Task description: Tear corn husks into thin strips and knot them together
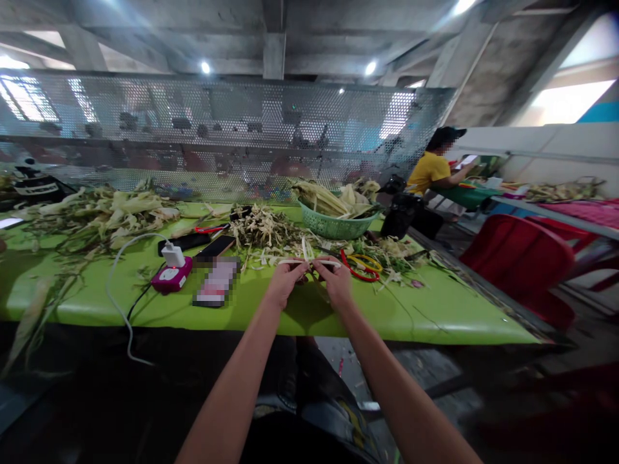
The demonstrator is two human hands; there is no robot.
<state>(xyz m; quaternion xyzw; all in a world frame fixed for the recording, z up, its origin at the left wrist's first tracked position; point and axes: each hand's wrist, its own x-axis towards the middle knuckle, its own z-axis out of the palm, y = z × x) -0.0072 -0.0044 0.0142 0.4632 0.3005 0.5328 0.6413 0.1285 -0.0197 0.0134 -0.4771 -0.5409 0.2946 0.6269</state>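
Note:
Pale husk strips (pixel 306 250) cross between my two hands above the green table (pixel 425 316). My left hand (pixel 285 281) is closed in a pinch on the strips from the left. From the right, my right hand (pixel 337 281) pinches them too, its fingertips close to the left ones. One strip end points up between the hands, and others stick out sideways. Just right of my right hand lie red-handled scissors (pixel 356 272) and a yellow loop (pixel 367 261). Behind the hands is a pile of dried husk pieces (pixel 264 227).
A green basket (pixel 333 224) of husks stands behind. To the left are a phone with a lit screen (pixel 217 282), a purple power socket (pixel 171 276) with a white cable, and a large husk heap (pixel 111 209). A person in yellow (pixel 429 169) and red chairs (pixel 517 258) are at right.

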